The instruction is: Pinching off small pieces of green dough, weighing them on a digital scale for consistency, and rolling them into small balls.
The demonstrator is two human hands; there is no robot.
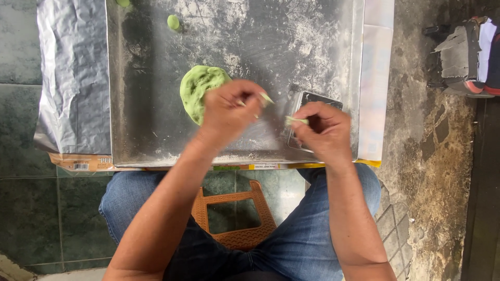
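1. Left hand (225, 108) is curled up over the floured metal tray (156, 104), pinching a thin bit of green dough (266, 97) at the fingertips.
2. Right hand (323, 130) pinches another small dough scrap (295, 120), just above a metal scraper (317, 99).
3. Big green dough lump (198, 88) sits right beside the left hand (partly hidden by it).

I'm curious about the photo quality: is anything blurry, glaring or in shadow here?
Head view: soft, even daylight; dull sheen on the floured metal tray and the crinkled foil; left hand and right hand slightly motion-blurred; green dough fairly sharp; edges bow a little.
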